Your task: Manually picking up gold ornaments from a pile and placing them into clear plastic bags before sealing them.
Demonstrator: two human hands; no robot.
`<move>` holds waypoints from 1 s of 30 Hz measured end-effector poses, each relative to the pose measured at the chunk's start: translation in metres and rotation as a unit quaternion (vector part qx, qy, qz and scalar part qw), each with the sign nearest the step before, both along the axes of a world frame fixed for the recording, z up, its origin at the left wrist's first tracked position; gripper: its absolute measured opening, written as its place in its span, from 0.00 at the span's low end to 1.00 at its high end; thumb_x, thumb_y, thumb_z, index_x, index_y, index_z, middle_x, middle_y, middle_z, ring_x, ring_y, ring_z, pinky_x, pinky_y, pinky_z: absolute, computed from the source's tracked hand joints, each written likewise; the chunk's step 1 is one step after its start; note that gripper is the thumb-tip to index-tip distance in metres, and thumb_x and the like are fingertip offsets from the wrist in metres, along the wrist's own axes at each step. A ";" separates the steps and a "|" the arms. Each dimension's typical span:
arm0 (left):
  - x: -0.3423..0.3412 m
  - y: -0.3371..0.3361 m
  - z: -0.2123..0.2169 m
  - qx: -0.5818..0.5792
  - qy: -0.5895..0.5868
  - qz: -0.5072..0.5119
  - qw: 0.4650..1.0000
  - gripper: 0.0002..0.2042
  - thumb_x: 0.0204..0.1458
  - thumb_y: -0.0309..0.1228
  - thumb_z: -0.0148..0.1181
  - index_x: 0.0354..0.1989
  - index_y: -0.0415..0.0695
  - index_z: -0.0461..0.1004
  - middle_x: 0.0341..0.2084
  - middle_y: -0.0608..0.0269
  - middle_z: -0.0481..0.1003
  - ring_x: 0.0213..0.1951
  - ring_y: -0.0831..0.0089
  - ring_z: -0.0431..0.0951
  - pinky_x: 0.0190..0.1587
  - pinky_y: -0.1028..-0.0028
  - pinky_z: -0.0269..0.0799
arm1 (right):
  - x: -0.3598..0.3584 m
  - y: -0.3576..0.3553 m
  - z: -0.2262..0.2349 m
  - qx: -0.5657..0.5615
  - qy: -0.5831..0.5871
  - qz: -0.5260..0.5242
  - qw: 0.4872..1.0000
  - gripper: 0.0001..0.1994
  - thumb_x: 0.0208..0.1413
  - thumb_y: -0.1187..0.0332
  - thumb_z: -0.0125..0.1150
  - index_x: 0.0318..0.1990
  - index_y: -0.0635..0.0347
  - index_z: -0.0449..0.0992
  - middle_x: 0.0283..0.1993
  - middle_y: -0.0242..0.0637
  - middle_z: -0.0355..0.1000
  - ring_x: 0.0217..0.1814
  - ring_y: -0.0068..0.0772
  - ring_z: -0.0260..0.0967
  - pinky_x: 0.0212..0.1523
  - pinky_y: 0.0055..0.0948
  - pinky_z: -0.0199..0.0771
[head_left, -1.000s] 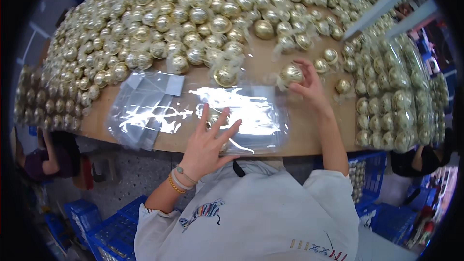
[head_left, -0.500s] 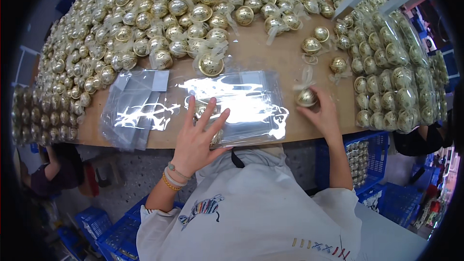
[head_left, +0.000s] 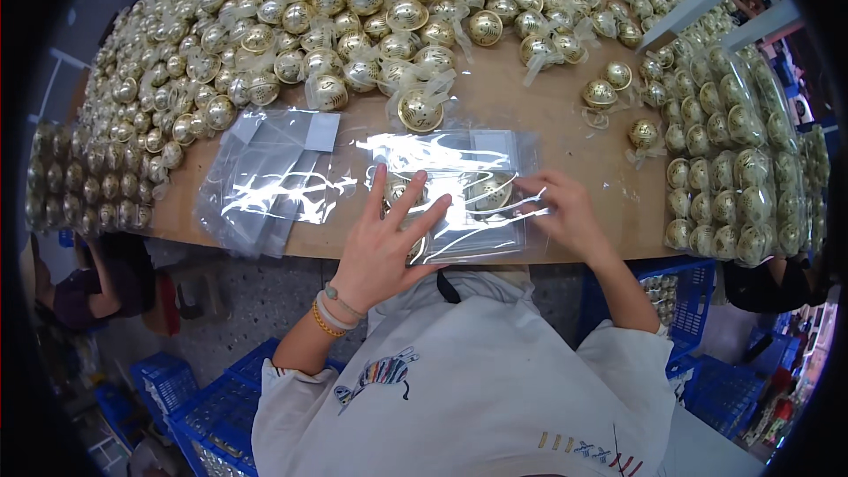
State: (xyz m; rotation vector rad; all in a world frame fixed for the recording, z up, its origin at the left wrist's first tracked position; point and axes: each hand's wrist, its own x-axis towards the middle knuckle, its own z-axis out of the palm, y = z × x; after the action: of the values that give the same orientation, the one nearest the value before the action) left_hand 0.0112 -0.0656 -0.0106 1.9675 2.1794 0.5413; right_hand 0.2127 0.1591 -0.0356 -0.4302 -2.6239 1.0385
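Left hand (head_left: pixel 382 243) flat, fingers (head_left: pixel 412 195) spread wide, palm pressing down on the near end of a clear plastic bag (head_left: pixel 459 190); nothing clasped, only weight applied. Right hand (head_left: pixel 558 210) at the bag's right edge, fingertips pinched on the plastic rim there; seems to be steadying a gold bell (head_left: pixel 488 193) inside the bag or feeding it in, though whether the bell itself is gripped or only the film over it cannot be told. Bag long axis running left to right, from the pressing palm across to the pinching fingers, so its open side seems to face the right hand. A second gold bell (head_left: pixel 402 191) visible through the plastic just beyond the left fingertips, partly hidden by them. Bell at the pinch lies immediately left of the right fingertips and well right of the left palm; right hand clearly the nearer one. Loose bells beyond the bag, away from both hands: nearest single bell (head_left: pixel 420 109) straight ahead of the left fingers, two more (head_left: pixel 642 132) ahead and right of the right hand. Stack of empty bags (head_left: pixel 265 178) just left of the left hand. Filled packs of bells (head_left: pixel 733 177) well right of the right hand. All on a wooden table (head_left: pixel 548 106).
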 end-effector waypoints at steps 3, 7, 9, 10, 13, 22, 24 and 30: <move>-0.001 0.001 0.001 -0.004 0.000 -0.001 1.000 0.39 0.40 0.48 0.69 0.65 0.61 0.61 0.68 0.58 0.53 0.67 0.31 0.43 0.63 0.47 0.58 | 0.002 -0.029 -0.014 -0.269 0.061 -0.038 0.960 0.30 0.40 0.74 0.73 0.55 0.59 0.72 0.54 0.39 0.70 0.45 0.29 0.73 0.45 0.27 0.78; -0.001 -0.001 -0.003 0.012 -0.013 0.006 1.000 0.39 0.41 0.52 0.67 0.65 0.60 0.62 0.68 0.56 0.53 0.67 0.33 0.43 0.65 0.47 0.54 | -0.017 -0.029 -0.011 -0.335 0.018 -0.052 0.941 0.39 0.38 0.75 0.76 0.61 0.58 0.64 0.56 0.37 0.68 0.45 0.26 0.72 0.40 0.24 0.77; -0.002 0.001 -0.004 0.010 -0.013 0.003 1.000 0.38 0.42 0.52 0.67 0.64 0.61 0.63 0.68 0.56 0.52 0.67 0.33 0.42 0.65 0.48 0.53 | -0.025 -0.027 -0.016 -0.238 0.013 -0.062 0.969 0.33 0.41 0.77 0.74 0.58 0.60 0.68 0.46 0.33 0.73 0.41 0.20 0.72 0.36 0.21 0.75; -0.002 0.002 -0.004 0.007 -0.014 0.003 1.000 0.37 0.42 0.52 0.66 0.64 0.62 0.63 0.68 0.55 0.52 0.67 0.32 0.42 0.65 0.48 0.53 | -0.028 -0.026 -0.019 -0.236 0.015 -0.063 0.969 0.33 0.41 0.77 0.74 0.58 0.60 0.68 0.46 0.33 0.73 0.41 0.20 0.72 0.36 0.21 0.75; 0.000 0.001 -0.005 0.008 0.020 -0.009 1.000 0.35 0.44 0.52 0.65 0.64 0.64 0.64 0.69 0.54 0.51 0.67 0.31 0.41 0.65 0.47 0.52 | -0.035 -0.023 -0.008 -0.415 -0.110 -0.101 0.898 0.16 0.49 0.69 0.70 0.44 0.66 0.77 0.29 0.34 0.76 0.21 0.18 0.69 0.20 0.18 0.69; 0.005 0.008 -0.007 -0.017 0.041 -0.045 0.998 0.34 0.49 0.53 0.60 0.64 0.56 0.62 0.68 0.61 0.52 0.69 0.41 0.44 0.62 0.33 0.40 | -0.072 -0.013 0.003 -0.640 -0.182 0.037 0.745 0.23 0.62 0.60 0.55 0.60 0.64 0.66 0.47 0.41 0.74 0.46 0.29 0.75 0.43 0.27 0.80; 0.001 0.007 -0.012 -0.017 0.032 -0.048 0.998 0.33 0.47 0.54 0.61 0.61 0.54 0.65 0.67 0.61 0.55 0.69 0.43 0.45 0.63 0.34 0.37 | -0.054 -0.009 0.014 -0.639 -0.169 0.130 0.739 0.25 0.60 0.61 0.58 0.62 0.63 0.64 0.55 0.41 0.70 0.58 0.31 0.68 0.53 0.31 0.75; 0.005 0.006 -0.009 -0.006 0.026 -0.042 0.999 0.32 0.47 0.53 0.62 0.60 0.53 0.66 0.67 0.61 0.55 0.69 0.43 0.46 0.63 0.33 0.37 | -0.107 0.149 0.055 0.197 0.055 -0.202 0.958 0.11 0.54 0.63 0.59 0.32 0.63 0.78 0.30 0.39 0.77 0.34 0.37 0.76 0.35 0.35 0.72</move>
State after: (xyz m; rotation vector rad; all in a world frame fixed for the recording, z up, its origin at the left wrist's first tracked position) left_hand 0.0165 -0.0593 -0.0197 2.0788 2.1145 0.4690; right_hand 0.1060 0.3084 0.0199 -0.7443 -2.4139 0.3856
